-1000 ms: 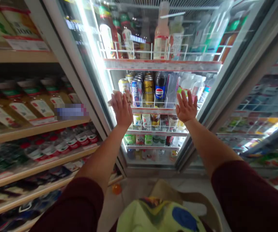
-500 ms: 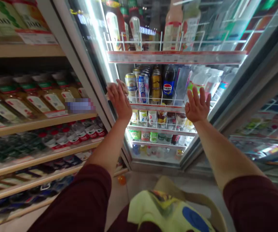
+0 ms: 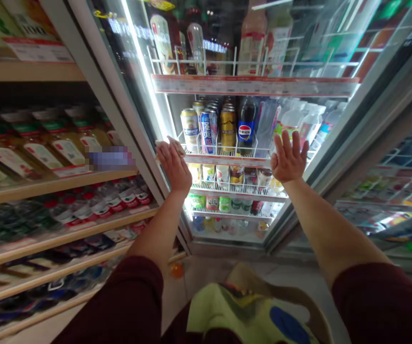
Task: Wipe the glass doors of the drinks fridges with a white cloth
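The lit drinks cooler (image 3: 352, 129) stands just beyond both hands. Its wire shelf (image 3: 227, 160) runs between them, with cans (image 3: 209, 129) just right of the left hand (image 3: 173, 165) and clear bottles (image 3: 295, 119) above the right hand (image 3: 289, 157). The right hand is spread and empty. The left seems to lie flat over a pale cloth (image 3: 172, 142). The cans are probably rigid, cold and slick, and best gripped round the middle.

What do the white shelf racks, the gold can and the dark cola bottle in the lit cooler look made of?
White shelf racks: thin wire, probably coated metal, glossy white; open grid shows. Gold can: likely aluminium, shiny printed skin, rimmed top. Dark cola bottle: probably plastic, glossy, dark drink inside, blue label; glass not excluded.
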Motion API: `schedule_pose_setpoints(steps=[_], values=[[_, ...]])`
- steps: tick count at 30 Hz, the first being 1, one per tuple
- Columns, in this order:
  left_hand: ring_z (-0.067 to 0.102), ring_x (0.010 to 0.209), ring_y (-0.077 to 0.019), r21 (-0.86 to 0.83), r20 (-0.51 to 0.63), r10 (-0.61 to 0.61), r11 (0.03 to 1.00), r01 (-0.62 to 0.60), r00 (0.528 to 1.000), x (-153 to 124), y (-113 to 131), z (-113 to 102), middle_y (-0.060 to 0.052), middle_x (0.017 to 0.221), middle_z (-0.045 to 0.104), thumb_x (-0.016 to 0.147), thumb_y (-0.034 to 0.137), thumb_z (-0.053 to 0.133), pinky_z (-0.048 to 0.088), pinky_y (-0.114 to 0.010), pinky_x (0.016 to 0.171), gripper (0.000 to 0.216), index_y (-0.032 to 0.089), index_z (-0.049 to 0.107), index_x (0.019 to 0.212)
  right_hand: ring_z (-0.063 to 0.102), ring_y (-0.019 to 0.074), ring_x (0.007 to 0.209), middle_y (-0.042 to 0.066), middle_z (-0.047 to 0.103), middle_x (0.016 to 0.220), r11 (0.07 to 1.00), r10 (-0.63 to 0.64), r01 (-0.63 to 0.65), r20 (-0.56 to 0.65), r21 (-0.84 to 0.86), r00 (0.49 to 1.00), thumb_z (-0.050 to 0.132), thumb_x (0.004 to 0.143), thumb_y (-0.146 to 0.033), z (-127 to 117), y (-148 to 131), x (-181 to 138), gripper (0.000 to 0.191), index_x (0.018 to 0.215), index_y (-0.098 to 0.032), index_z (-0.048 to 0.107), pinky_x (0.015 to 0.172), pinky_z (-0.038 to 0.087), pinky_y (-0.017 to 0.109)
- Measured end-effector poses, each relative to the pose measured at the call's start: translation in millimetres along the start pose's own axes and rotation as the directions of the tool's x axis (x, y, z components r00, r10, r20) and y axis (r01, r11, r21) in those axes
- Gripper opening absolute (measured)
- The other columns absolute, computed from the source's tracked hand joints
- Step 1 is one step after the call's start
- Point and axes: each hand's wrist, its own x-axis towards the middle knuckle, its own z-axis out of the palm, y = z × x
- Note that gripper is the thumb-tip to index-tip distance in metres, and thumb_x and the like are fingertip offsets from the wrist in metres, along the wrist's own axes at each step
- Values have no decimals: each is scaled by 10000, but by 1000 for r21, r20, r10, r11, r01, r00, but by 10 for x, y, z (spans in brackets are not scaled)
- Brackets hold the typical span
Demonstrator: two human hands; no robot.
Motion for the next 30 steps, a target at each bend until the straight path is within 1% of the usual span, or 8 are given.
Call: schedule_pose_setpoints(steps=[3, 9, 11, 16, 19, 24, 26, 30], values=[[-115, 1605, -255, 5, 24, 47, 999, -47, 999, 1, 96, 7, -130, 1728, 151, 1082, 315, 291, -5, -591, 1321, 591, 133, 277, 1644, 237, 318, 1599, 88, 397, 1648, 1000, 18, -19, 38, 20, 999, 334, 1034, -390, -15, -7, 10, 598, 1598, -217, 435, 1306, 122, 611], [280, 1566, -328, -16, 170, 155, 988, -155, 973, -994, 263, 17, -216, 1490, 544, 1085, 344, 375, 290, -614, 1272, 480, 95, 555, 1454, 242, 319, 1598, 93, 397, 1647, 999, 9, -10, 30, 32, 1000, 336, 1033, -386, -10, -3, 9, 598, 1598, -219, 435, 1306, 120, 610], [254, 1573, -338, -18, 162, 170, 985, -169, 972, -889, 230, 21, -211, 1546, 488, 1098, 349, 387, 262, -644, 1269, 482, 102, 514, 1491, 241, 313, 1599, 88, 398, 1647, 1000, 2, -2, 18, 29, 1000, 346, 1032, -383, -7, 0, 2, 596, 1600, -227, 431, 1307, 126, 602], [-79, 1609, -286, -2, 117, 156, 988, -157, 981, -136, 197, 47, -152, 1722, 167, 1093, 267, 314, 0, -546, 1334, 562, 97, 319, 1629, 243, 306, 1599, 81, 399, 1647, 1000, -6, 6, -11, -7, 1000, 343, 1036, -380, 2, 3, -4, 588, 1595, -227, 440, 1306, 138, 591], [-73, 1608, -281, -19, 142, 179, 984, -178, 974, -316, 308, 77, -156, 1708, 219, 1066, 229, 330, 20, -568, 1330, 563, 107, 364, 1614, 246, 297, 1599, 82, 413, 1640, 1000, -9, 9, 3, -14, 1000, 335, 1036, -390, 9, -3, 0, 587, 1586, -222, 456, 1314, 125, 576], [263, 1572, -280, -99, 247, 269, 963, -252, 931, -1057, 446, 112, -157, 1463, 597, 1017, 200, 417, 225, -546, 1314, 471, 170, 603, 1449, 265, 283, 1594, 71, 443, 1622, 1000, -1, 0, -17, -31, 1000, 317, 1033, -392, 7, -18, 7, 581, 1564, -234, 492, 1318, 128, 563], [234, 1580, -289, -111, 234, 258, 965, -238, 937, -945, 449, 120, -161, 1519, 545, 1030, 214, 421, 203, -561, 1315, 485, 175, 559, 1494, 269, 282, 1593, 66, 445, 1621, 999, 13, -13, 7, -30, 1000, 318, 1029, -398, -2, -20, 11, 584, 1564, -242, 492, 1317, 139, 565], [-42, 1609, -285, -96, 152, 196, 978, -183, 969, -265, 476, 155, -128, 1710, 224, 1064, 233, 364, 40, -581, 1324, 563, 165, 365, 1623, 235, 292, 1604, 76, 432, 1628, 999, 49, -49, 42, -2, 998, 314, 1025, -409, -19, -23, 17, 599, 1570, -229, 485, 1314, 128, 588]])
